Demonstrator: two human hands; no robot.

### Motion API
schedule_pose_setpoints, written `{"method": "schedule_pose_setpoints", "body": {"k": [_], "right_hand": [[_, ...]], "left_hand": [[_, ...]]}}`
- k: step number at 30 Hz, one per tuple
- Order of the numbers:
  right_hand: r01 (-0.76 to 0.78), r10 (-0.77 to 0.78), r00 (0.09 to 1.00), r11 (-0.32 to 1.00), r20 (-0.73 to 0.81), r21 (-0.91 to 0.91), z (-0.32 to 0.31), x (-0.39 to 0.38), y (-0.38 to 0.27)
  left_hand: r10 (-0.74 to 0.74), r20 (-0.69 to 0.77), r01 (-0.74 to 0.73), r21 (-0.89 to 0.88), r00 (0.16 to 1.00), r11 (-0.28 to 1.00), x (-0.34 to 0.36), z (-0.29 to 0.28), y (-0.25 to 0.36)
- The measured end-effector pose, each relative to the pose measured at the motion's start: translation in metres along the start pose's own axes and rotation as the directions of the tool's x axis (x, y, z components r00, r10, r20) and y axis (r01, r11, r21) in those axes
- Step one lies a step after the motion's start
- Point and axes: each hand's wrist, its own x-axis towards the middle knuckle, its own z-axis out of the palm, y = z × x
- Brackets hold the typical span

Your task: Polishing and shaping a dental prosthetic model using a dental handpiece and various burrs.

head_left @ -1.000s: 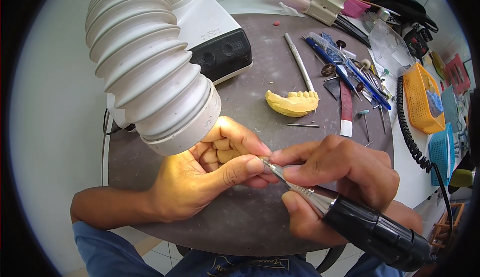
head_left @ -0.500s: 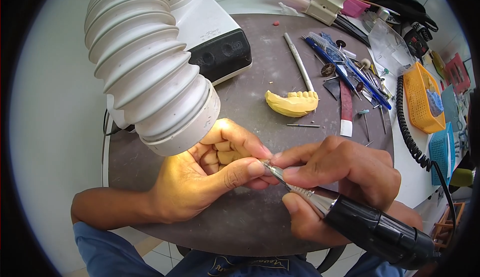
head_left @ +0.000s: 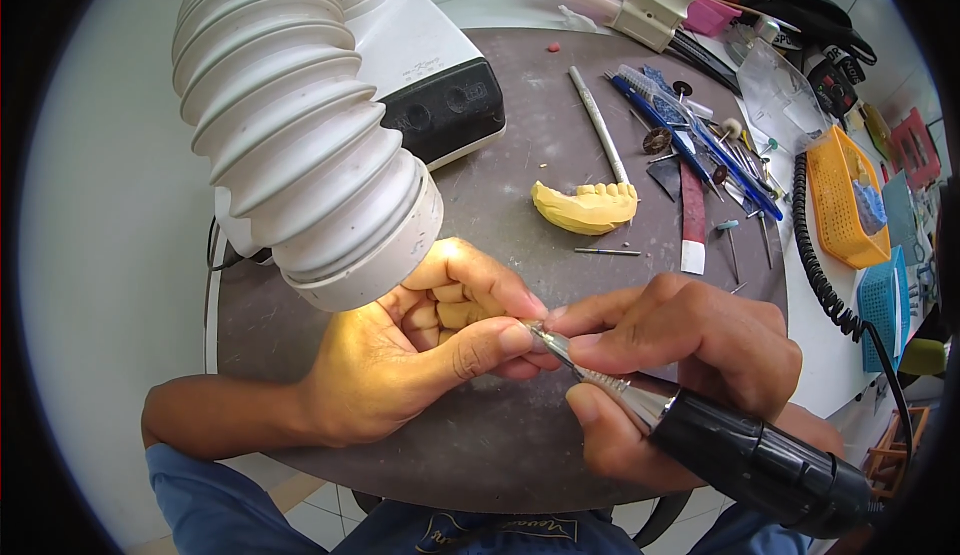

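Right hand (head_left: 690, 340) grips handpiece (head_left: 725, 445), left hand (head_left: 400, 365) pinches tiny piece (head_left: 533, 326) toward table's (head_left: 440, 483) near edge; best braced, light pressure.

The left forearm (head_left: 225, 415), elbow bent, comes in over the left edge of the surface (head_left: 440, 470). Its wrist is nearly straight; the left hand (head_left: 385, 370) is half-curled, thumb and index finger drawn together at the tips, the remaining fingers (head_left: 458, 313) folded toward the palm. The right hand (head_left: 690, 355) comes from the surface's near right edge in a pen-like grip, thumb lowest, index finger bent above it, another finger reaching to the left fingertips. The right forearm (head_left: 815, 433) is mostly hidden.
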Motion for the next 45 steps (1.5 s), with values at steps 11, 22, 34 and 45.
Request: {"method": "schedule_pose_setpoints", "body": {"k": [11, 22, 34, 45], "right_hand": [[-0.022, 0.022, 1.0, 1.0, 0.011, -0.008, -0.002, 0.001, -0.003], [-0.006, 0.003, 1.0, 0.996, -0.03, -0.086, 0.0, 0.0, -0.006], [0.067, -0.066, 0.997, 0.998, -0.033, 0.004, 0.0, 0.003, 0.006], [0.034, -0.035, 0.999, 0.999, 0.041, 0.006, -0.002, 0.007, 0.003]], "left_hand": [[0.001, 0.002, -0.001, -0.02, 1.0, 1.0, 0.0, 0.001, 0.001], [-0.009, 0.007, 0.009, -0.008, 1.0, 1.0, 0.001, 0.002, 0.001], [-0.027, 0.029, 0.026, 0.016, 0.999, 1.0, 0.0, -0.002, 0.002], [-0.025, 0.04, 0.024, 0.025, 0.999, 0.999, -0.002, -0.005, 0.002]]}}
